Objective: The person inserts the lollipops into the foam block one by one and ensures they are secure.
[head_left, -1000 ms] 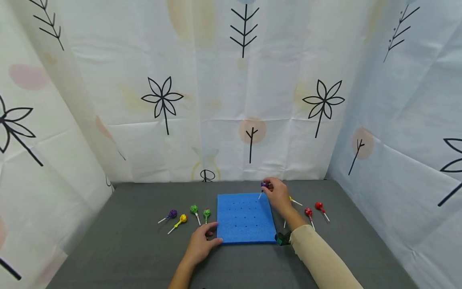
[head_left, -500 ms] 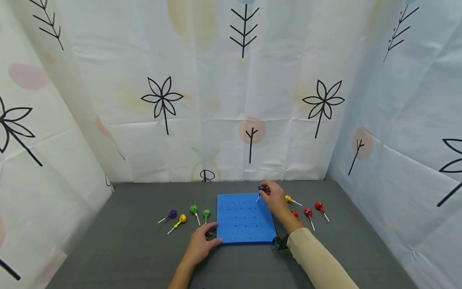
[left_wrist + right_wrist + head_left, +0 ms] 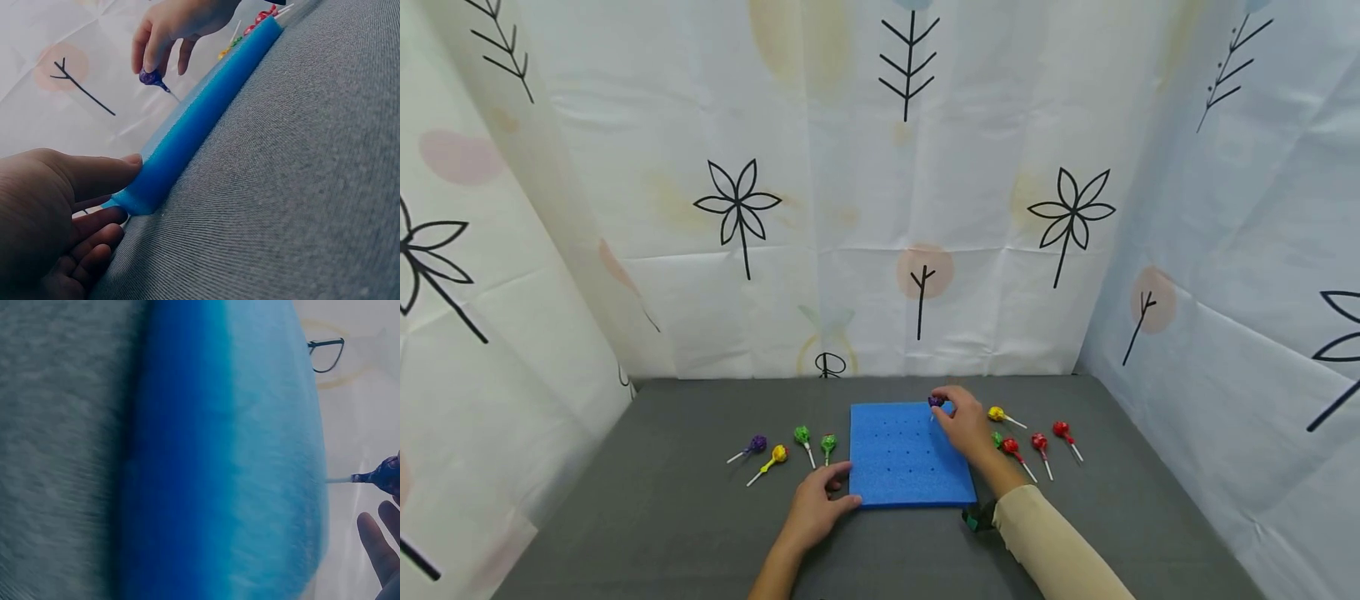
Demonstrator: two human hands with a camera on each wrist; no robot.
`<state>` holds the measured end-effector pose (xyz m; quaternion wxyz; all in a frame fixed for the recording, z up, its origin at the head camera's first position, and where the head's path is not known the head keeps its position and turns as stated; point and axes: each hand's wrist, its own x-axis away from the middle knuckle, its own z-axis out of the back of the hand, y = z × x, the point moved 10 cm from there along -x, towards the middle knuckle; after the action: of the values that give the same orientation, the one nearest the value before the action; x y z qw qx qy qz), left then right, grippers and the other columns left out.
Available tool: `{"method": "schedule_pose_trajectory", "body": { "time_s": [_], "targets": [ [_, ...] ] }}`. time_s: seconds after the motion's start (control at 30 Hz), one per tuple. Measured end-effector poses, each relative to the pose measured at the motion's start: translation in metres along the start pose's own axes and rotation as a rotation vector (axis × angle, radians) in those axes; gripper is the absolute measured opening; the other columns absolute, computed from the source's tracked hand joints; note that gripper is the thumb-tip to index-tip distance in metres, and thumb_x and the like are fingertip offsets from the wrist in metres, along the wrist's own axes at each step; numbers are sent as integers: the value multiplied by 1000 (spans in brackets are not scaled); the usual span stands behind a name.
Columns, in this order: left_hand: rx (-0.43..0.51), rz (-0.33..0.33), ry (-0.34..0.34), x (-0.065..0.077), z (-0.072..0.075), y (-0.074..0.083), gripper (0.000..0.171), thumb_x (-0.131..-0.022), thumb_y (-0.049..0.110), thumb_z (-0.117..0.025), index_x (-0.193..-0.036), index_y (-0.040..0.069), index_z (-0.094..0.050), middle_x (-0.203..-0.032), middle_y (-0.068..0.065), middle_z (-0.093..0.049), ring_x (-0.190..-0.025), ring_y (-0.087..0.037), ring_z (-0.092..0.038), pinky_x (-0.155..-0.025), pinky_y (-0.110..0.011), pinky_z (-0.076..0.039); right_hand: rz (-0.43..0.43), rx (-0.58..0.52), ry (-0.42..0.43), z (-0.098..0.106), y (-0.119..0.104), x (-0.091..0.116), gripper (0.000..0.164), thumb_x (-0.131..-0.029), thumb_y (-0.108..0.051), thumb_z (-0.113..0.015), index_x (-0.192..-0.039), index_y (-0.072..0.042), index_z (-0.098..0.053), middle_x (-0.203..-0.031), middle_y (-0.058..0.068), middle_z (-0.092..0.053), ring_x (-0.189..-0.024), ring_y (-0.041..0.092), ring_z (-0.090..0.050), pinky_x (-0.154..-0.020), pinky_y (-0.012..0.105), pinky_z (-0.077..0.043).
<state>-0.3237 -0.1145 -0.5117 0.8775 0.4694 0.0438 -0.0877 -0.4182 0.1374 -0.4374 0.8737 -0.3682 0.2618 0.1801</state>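
Observation:
My right hand [image 3: 964, 427] pinches a purple lollipop [image 3: 936, 401] by its wrapped head, over the far right part of a blue foam board [image 3: 910, 490] with rows of small holes. In the left wrist view the lollipop's stick [image 3: 174, 96] slants down to the board's top. From the right wrist view I cannot tell whether the stick [image 3: 339, 480] has entered a hole. My left hand [image 3: 816, 506] holds the board's near left corner, thumb [image 3: 109, 172] along one edge and index finger round the other.
Left of the board lie a purple lollipop [image 3: 757, 444], a yellow one [image 3: 778, 454] and two green ones [image 3: 802, 434]. To its right lie a yellow one [image 3: 996, 413], a partly hidden green one [image 3: 997, 439] and several red ones [image 3: 1039, 442]. Patterned cloth [image 3: 850, 308] surrounds the grey table [image 3: 647, 508].
My right hand has moved left and down with the purple lollipop, lowering its stick to the board. More of the lollipops on the right now show. My left hand stays put.

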Motion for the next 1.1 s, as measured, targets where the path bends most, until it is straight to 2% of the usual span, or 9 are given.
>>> {"method": "schedule_pose_trajectory", "body": {
  "time_s": [0.13, 0.33, 0.6, 1.0, 1.1],
  "targets": [
    [-15, 11, -8, 0, -2, -3, 53, -78, 23, -82, -125, 6, -64, -109, -4, -63, -96, -22, -57, -82, -43, -47, -10, -8, -27, -5, 0, 5, 31, -85, -6, -75, -115, -6, -67, -113, 9, -64, -84, 32, -63, -68, 38, -53],
    [-16, 12, -7, 0, -2, -3, 53, -78, 23, -82, -125, 6, -64, -109, -4, -62, -96, -22, -57, -81, -43, -47, -9, -25, -35, -7, -3, 7, 34, -84, -3, -74, -118, -5, -67, -116, 10, -63, -93, 35, -61, -69, 40, -53],
    [-9, 1, 0, 1, -1, 0, 53, -77, 23, -83, -124, 6, -64, -110, -6, -63, -96, -23, -58, -80, -43, -46, 65, -21, -11, -1, -9, 6, 35, -82, -3, -76, -116, -5, -67, -117, 10, -63, -101, 28, -58, -69, 37, -54],
    [-9, -11, 5, 1, -1, -2, 54, -77, 25, -83, -124, 6, -64, -110, -6, -63, -95, -23, -58, -78, -41, -46, 11, -6, -44, 7, -4, 4, 38, -84, -5, -74, -121, -7, -65, -120, 11, -62, -94, 32, -57, -71, 39, -50],
    [-8, -11, 8, 1, 0, -2, 54, -77, 25, -83, -124, 7, -64, -111, -6, -63, -95, -23, -58, -78, -42, -46, 2, 5, -48, 9, -1, 4, 38, -85, -5, -74, -121, -8, -65, -121, 11, -62, -99, 31, -57, -75, 41, -51]
  ]
}}
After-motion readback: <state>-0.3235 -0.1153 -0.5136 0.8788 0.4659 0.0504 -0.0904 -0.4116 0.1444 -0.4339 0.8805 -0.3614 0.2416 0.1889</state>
